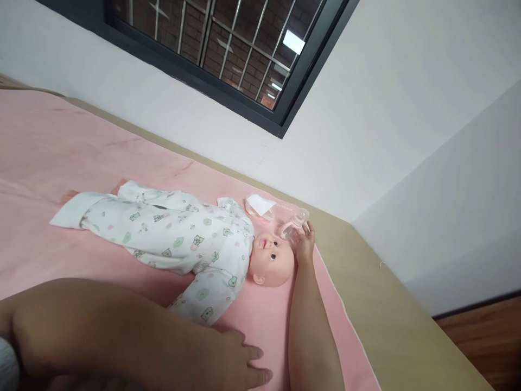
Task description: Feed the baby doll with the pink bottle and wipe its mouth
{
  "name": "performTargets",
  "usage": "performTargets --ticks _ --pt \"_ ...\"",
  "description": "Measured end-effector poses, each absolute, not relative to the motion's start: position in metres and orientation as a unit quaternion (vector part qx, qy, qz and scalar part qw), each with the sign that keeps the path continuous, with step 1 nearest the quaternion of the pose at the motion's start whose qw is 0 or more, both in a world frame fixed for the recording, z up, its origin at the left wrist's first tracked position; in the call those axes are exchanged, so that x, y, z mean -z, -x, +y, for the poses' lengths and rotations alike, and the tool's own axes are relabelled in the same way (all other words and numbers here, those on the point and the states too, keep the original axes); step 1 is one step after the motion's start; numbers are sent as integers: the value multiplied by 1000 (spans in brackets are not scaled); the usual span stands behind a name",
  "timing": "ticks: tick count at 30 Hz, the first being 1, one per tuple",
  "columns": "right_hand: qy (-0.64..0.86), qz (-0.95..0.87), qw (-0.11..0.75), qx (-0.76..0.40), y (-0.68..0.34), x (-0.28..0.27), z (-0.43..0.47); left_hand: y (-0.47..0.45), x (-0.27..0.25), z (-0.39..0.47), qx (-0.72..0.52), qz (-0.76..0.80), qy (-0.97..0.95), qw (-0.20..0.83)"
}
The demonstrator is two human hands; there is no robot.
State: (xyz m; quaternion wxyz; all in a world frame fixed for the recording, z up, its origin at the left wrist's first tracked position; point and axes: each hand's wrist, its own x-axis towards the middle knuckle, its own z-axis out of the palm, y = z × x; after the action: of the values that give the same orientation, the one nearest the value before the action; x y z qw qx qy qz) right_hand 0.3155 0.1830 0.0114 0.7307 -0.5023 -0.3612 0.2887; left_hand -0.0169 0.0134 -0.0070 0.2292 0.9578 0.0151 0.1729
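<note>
My right hand (306, 243) reaches past the doll's head, its fingers curled at a clear baby bottle (288, 229) with a rounded transparent cap. The bottle lies tilted on the pink mat, and part of it is hidden by the fingers. A baby doll (272, 263) in a white sleeper with green bear prints lies on its back, head toward the right. Near the bottom edge, my left hand (232, 355) rests low beside the doll's sleeve, fingers stretched out and holding nothing. Beyond the doll's shoulder sits a small pack of white wipes or tissue (260, 206).
The pink mat (49, 146) covers most of a wooden surface (378, 304), whose bare border shows at the right and back. A white wall (195, 130) with a dark-framed, barred window (280, 122) rises behind. Brown wood (484, 336) appears at the lower right.
</note>
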Motion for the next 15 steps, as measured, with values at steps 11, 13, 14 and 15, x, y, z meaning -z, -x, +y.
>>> performTargets --ticks 11,13,14,15 --pt "606 -347 683 -212 -333 4 193 16 -6 16 -177 -104 -956 209" --pt "629 -360 661 -196 -334 6 193 14 -1 14 -178 -112 -957 199" --pt "644 -367 646 -184 -333 7 193 13 1 14 -180 -114 -957 195" --pt "661 -374 629 -169 -333 8 193 12 2 14 -184 -116 -957 192"
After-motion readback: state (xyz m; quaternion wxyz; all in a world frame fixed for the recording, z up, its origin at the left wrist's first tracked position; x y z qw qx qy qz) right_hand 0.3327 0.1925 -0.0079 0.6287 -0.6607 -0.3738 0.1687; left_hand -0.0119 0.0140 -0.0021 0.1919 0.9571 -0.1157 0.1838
